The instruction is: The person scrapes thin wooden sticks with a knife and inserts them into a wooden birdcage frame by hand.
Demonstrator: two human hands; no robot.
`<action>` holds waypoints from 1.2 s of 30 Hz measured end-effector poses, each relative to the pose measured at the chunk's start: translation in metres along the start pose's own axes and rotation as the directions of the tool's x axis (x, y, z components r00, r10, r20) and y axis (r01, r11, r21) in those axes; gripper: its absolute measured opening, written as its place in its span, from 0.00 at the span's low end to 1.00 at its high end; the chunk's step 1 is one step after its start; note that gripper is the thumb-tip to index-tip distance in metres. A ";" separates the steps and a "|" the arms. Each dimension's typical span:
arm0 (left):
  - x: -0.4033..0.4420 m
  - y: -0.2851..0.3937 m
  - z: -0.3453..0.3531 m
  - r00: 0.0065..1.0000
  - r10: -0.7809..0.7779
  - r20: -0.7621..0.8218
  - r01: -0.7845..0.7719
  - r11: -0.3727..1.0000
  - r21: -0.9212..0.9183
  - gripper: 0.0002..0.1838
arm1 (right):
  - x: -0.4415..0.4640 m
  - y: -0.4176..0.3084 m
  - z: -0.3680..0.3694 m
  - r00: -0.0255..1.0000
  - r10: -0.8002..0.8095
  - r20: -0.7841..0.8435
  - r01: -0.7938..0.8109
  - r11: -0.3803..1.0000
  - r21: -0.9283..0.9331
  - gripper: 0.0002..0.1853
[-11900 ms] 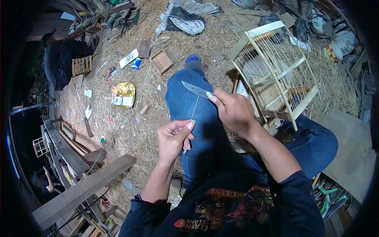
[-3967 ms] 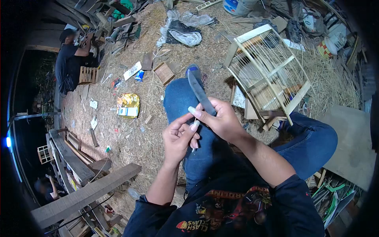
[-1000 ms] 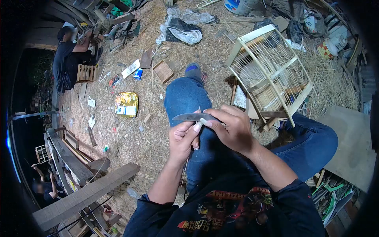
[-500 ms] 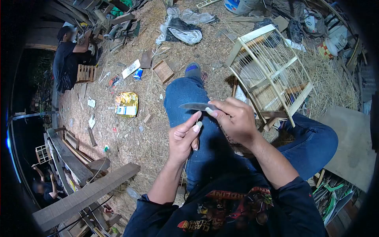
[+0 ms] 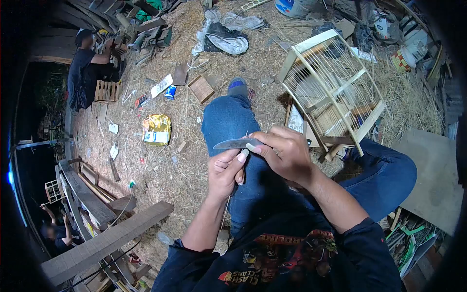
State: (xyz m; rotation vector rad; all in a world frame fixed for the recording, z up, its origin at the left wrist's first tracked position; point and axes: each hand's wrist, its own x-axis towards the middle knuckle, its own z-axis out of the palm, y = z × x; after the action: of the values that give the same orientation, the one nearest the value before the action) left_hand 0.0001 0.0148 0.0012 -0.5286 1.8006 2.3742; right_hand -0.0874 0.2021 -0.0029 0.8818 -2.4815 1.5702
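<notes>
My right hand (image 5: pixel 290 152) is closed around a knife (image 5: pixel 232 144), whose blade points left. Pinched between the thumb and fingers of my left hand (image 5: pixel 224 171) is a thin wooden stick (image 5: pixel 224 214); its lower length hangs below that hand, along my wrist. The blade crosses just over my left fingertips at the stick's upper end and hides part of it. Both hands are held over my jeans-covered leg (image 5: pixel 226 119). To the right of my right hand stands a wooden birdcage (image 5: pixel 335 92) with thin bars.
A yellow packet (image 5: pixel 156 130), a small wooden box (image 5: pixel 201 88) and a blue can (image 5: pixel 170 92) lie on the shaving-strewn ground. A beam (image 5: pixel 107 238) juts in at lower left. A person (image 5: pixel 82 73) sits at upper left; another person (image 5: pixel 61 231) is at lower left.
My right hand has brought the knife down and slightly left, so the blade now overlaps my left fingertips. My left hand has barely moved.
</notes>
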 end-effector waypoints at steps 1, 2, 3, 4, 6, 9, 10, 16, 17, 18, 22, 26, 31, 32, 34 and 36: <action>0.000 0.000 0.000 1.000 -0.002 -0.010 0.002 1.000 -0.001 0.18 | 0.000 0.002 0.000 1.000 0.013 -0.005 -0.013 1.000 0.008 0.12; 0.000 0.000 0.001 1.000 -0.002 -0.010 0.002 1.000 0.000 0.18 | 0.001 0.004 0.000 1.000 0.025 -0.010 -0.025 1.000 0.017 0.12; -0.001 0.001 0.001 1.000 0.003 -0.007 -0.003 1.000 -0.015 0.19 | 0.004 0.005 -0.003 1.000 0.025 -0.010 -0.025 1.000 0.017 0.12; -0.001 0.001 0.002 1.000 0.007 -0.004 -0.008 1.000 -0.030 0.19 | 0.008 0.003 -0.009 0.990 0.140 0.022 -0.141 0.990 0.017 0.13; -0.002 0.001 0.006 1.000 0.007 -0.028 -0.008 1.000 -0.026 0.19 | 0.010 0.001 -0.017 0.966 0.253 0.052 -0.254 0.967 0.012 0.13; -0.002 -0.003 0.002 1.000 0.018 -0.018 -0.018 0.999 -0.045 0.20 | 0.006 -0.001 -0.014 0.991 0.130 -0.015 -0.128 0.988 0.085 0.13; -0.001 -0.004 0.001 0.999 0.030 0.020 -0.028 0.997 -0.069 0.20 | 0.003 -0.001 -0.012 0.991 0.131 -0.016 -0.129 0.988 0.081 0.13; -0.001 -0.002 -0.001 0.999 0.005 0.046 -0.003 1.000 -0.028 0.20 | 0.002 -0.003 -0.005 0.998 0.033 0.054 -0.037 0.997 0.062 0.13; -0.001 -0.002 -0.002 0.999 0.004 0.046 -0.003 1.000 -0.027 0.20 | 0.002 -0.002 -0.004 0.998 0.034 0.054 -0.037 0.997 0.063 0.13; -0.002 -0.003 -0.003 0.999 -0.005 0.043 0.007 1.000 -0.030 0.20 | 0.002 0.000 -0.004 0.998 0.034 0.052 -0.037 0.997 0.061 0.13; 0.000 -0.005 -0.004 0.999 0.021 0.042 -0.019 0.998 -0.058 0.21 | 0.003 0.005 0.001 0.998 0.045 0.039 -0.048 0.996 0.080 0.13; -0.001 -0.001 0.003 0.999 0.022 -0.023 -0.022 1.000 -0.003 0.19 | 0.011 0.006 -0.012 0.945 0.317 0.082 -0.323 0.944 0.074 0.13; 0.000 -0.001 -0.003 0.997 -0.019 0.071 0.026 0.995 -0.101 0.24 | 0.001 0.001 -0.008 0.988 0.152 0.034 -0.155 0.976 0.153 0.13; 0.000 -0.001 -0.002 0.997 -0.019 0.073 0.026 0.995 -0.101 0.24 | 0.001 -0.001 -0.006 0.997 0.075 0.019 -0.077 0.986 0.148 0.13; -0.001 0.004 0.002 0.998 -0.033 0.053 0.036 0.999 -0.041 0.24 | 0.001 0.001 -0.001 0.998 0.051 0.023 -0.054 0.989 0.135 0.13; -0.001 0.004 0.001 0.997 -0.039 0.061 0.042 0.998 -0.045 0.23 | 0.002 0.000 0.002 0.998 0.052 0.040 -0.056 0.991 0.118 0.13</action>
State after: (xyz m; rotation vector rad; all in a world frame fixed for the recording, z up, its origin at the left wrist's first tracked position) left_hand -0.0001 0.0144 0.0050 -0.4885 1.6980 2.3831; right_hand -0.0886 0.2001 -0.0034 0.8734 -2.4783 1.7508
